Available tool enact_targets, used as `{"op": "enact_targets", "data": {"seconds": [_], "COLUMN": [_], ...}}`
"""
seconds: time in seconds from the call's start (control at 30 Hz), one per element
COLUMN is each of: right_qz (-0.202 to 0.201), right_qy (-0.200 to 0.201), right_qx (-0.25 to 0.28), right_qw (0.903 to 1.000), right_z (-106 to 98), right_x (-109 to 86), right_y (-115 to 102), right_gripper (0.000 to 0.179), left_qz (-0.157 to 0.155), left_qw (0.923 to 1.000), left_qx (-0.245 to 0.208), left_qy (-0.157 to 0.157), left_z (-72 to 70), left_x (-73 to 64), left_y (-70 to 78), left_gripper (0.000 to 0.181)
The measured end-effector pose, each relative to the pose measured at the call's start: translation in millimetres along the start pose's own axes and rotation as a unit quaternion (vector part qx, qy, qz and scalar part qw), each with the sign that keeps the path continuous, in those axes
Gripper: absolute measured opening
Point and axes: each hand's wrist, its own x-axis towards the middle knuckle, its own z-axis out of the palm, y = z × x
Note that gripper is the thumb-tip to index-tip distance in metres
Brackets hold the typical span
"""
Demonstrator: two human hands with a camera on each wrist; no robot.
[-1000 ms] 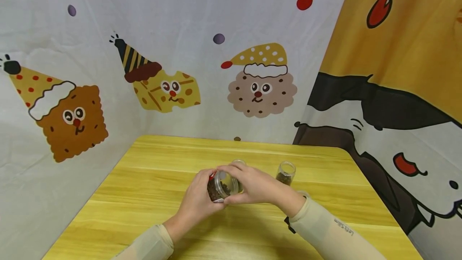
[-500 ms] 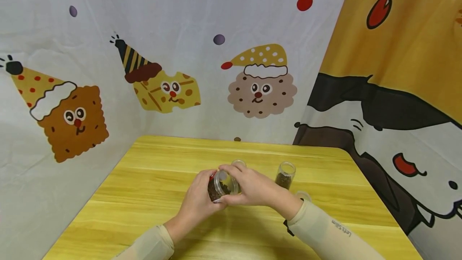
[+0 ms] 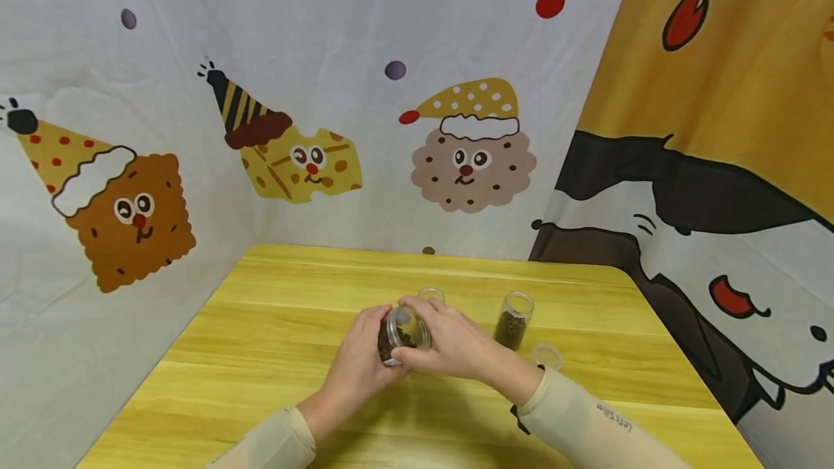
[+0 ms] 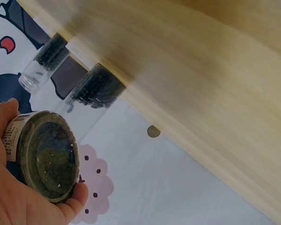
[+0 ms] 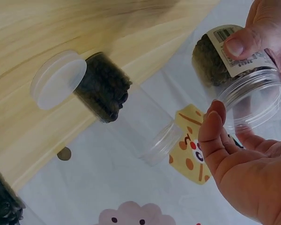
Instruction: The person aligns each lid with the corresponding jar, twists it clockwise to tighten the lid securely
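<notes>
My left hand (image 3: 355,357) grips a clear jar (image 3: 389,342) tilted on its side, part filled with dark dried bits. Its paper label (image 5: 246,61) has a barcode, and the left thumb presses on it. In the left wrist view the jar's round base (image 4: 54,154) faces the camera. The right hand (image 3: 449,339) has its fingers and thumb curled round the jar's clear ringed end (image 5: 255,101). Whether a clear lid covers this end, I cannot tell. Both hands hold the jar above the table.
On the wood-grain table (image 3: 260,324) a tall clear jar (image 3: 511,324) of dark bits stands to the right. A similar jar (image 3: 431,294) rises behind the right hand. A translucent lid (image 3: 547,357) lies near the right wrist. Printed cloth (image 3: 365,20) hangs behind the table's edge.
The right hand has turned slightly on the jar's end, and its forearm has shifted a little left. More of the right-hand jar and the lid on the table shows now.
</notes>
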Motion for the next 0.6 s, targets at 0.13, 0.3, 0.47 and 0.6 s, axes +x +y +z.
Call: {"op": "enact_targets", "data": {"seconds": [0.13, 0.3, 0.47, 0.6], "right_qz": [0.007, 0.005, 0.008, 0.002], "right_qy": [0.013, 0.029, 0.032, 0.027], "right_qx": [0.000, 0.010, 0.020, 0.013], "right_qw": [0.9999, 0.9995, 0.9992, 0.9995], "right_z": [3.1, 6.0, 3.6, -0.4], "right_x": [-1.2, -0.8, -0.7, -1.5], "right_y": [-1.5, -0.6, -1.1, -0.6], "right_gripper": [0.078, 0.079, 0.085, 0.091], "left_qz": [0.007, -0.005, -0.035, -0.067], "left_qw": [0.9999, 1.0000, 0.9992, 0.9972], "left_qx": [0.008, 0.003, -0.020, -0.032], "left_qy": [0.004, 0.004, -0.003, -0.008], "left_z": [-0.2, -0.3, 0.5, -0.4], "left_x": [0.0, 1.7, 2.8, 4.0], "left_y": [-0.3, -0.7, -2.8, -5.6], "left_gripper": [0.094, 0.092, 0.090, 0.086]}}
